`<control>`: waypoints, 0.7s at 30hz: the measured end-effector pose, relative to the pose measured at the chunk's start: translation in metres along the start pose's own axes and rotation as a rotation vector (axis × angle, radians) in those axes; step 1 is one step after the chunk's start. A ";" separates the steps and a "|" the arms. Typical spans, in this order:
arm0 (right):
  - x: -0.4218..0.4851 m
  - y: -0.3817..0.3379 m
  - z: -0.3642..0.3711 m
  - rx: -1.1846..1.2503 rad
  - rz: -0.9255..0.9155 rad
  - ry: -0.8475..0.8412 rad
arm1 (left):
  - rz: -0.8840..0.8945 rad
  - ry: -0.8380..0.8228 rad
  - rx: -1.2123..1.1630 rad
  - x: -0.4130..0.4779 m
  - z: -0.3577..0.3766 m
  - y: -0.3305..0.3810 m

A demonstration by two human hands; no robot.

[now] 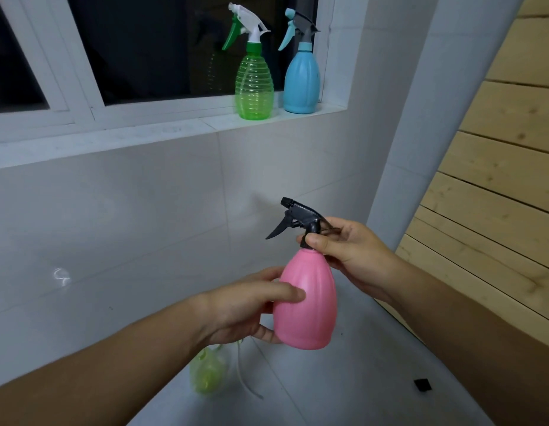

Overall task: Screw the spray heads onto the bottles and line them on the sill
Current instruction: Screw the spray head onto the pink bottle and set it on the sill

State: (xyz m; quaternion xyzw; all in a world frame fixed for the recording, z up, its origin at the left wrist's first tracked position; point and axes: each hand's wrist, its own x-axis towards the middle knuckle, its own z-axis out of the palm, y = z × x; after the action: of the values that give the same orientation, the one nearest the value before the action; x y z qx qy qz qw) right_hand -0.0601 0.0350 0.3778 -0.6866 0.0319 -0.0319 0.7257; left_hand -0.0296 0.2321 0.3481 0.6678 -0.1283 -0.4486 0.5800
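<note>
Your left hand [245, 305] grips the pink bottle [307, 298] while your right hand [350, 253] pinches the collar of its black spray head [297, 218]. A green bottle [254, 87] and a blue bottle [302, 81] stand side by side on the white sill [144, 135].

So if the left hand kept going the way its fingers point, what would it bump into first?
The left hand points rightward and already touches the pink bottle, so that blocks it first.
</note>
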 end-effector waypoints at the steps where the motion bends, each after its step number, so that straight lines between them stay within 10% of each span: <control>1: 0.000 0.000 0.000 0.026 0.002 0.006 | -0.003 0.004 0.017 0.001 0.001 -0.001; 8: 0.000 0.003 0.006 0.007 0.009 0.059 | 0.035 0.188 -0.012 0.004 0.018 -0.006; 14: 0.002 0.000 0.002 0.066 0.030 0.087 | -0.013 -0.008 -0.225 0.005 0.010 -0.001; 21: -0.001 0.003 0.007 0.042 0.064 0.046 | 0.036 0.142 0.054 0.006 0.010 -0.004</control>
State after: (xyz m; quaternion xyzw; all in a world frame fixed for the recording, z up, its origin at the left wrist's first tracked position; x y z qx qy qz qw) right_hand -0.0609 0.0425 0.3752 -0.6689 0.0702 -0.0252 0.7396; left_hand -0.0348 0.2227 0.3424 0.7108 -0.1110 -0.3861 0.5774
